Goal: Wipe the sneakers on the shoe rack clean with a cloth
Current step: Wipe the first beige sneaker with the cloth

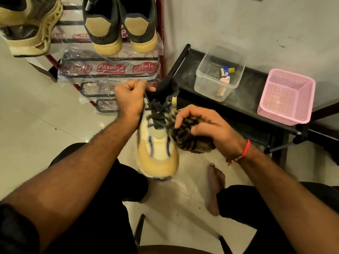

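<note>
The left hand (131, 99) is clenched around the dark collar at the heel end of a tan and cream sneaker (158, 147), fingers curled tight, holding the shoe up in front of the person's knees with its toe pointing back toward the body. Dark laces cross the top of the shoe. The right hand (205, 128) has its fingers and thumb curled around a bunched, dark patterned cloth (187, 139), which is pressed against the right side of the sneaker near the laces. A red thread bracelet (244, 150) circles the right wrist.

Behind the held shoe stands a red-framed shoe rack (161, 44) with black bars, its tiers wrapped in clear printed plastic. On its upper tier sit 2 dark sneakers with tan heels (120, 28), heels facing outward, side by side. To the left of them, another worn tan and dark sneaker (27, 28) lies on its side at the edge of the view.

To the right of the rack is a low black shelf (187, 74) against the wall. It carries a clear plastic tub (201, 83) holding a few small items, and beside it, nearer the right edge, a pink mesh basket (286, 98). The tub and basket stand apart.

The person sits over a pale tiled floor (36, 114), with a bare foot (215, 184) resting on it below the right hand.
</note>
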